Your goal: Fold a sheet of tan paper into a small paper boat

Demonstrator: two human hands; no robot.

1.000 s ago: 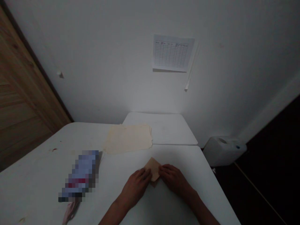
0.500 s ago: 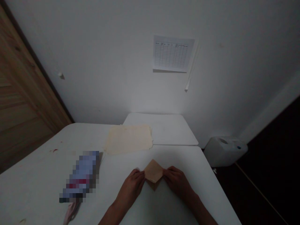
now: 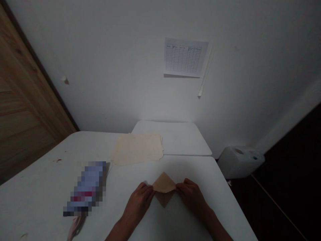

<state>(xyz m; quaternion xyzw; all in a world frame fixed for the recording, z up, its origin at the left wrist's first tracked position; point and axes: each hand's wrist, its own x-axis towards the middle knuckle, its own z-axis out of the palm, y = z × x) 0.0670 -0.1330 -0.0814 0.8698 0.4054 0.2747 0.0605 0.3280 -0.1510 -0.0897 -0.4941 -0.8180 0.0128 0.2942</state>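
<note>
A small piece of brown folded paper (image 3: 164, 182) lies between my hands over the white table (image 3: 140, 221). Its outline is a diamond, and the upper layer's near edge is bowed across the middle, with a darker triangle of the lower layer showing below. My left hand (image 3: 141, 199) pinches the left corner between thumb and fingers. At the right corner, my right hand (image 3: 189, 194) grips the paper the same way. The fingertips cover both side corners.
Cream sheets (image 3: 137, 149) with uneven edges lie farther back, partly on a white board (image 3: 175, 137). To the left is a blurred-out blue object (image 3: 87, 187) with a pink strap (image 3: 75, 226). A white plastic container (image 3: 240, 162) stands beyond the table's right edge.
The paper's upper layer has lifted at its near corner, so its edge now bows across and more of the lower triangle shows. My hands have moved slightly apart, still gripping the corners.
</note>
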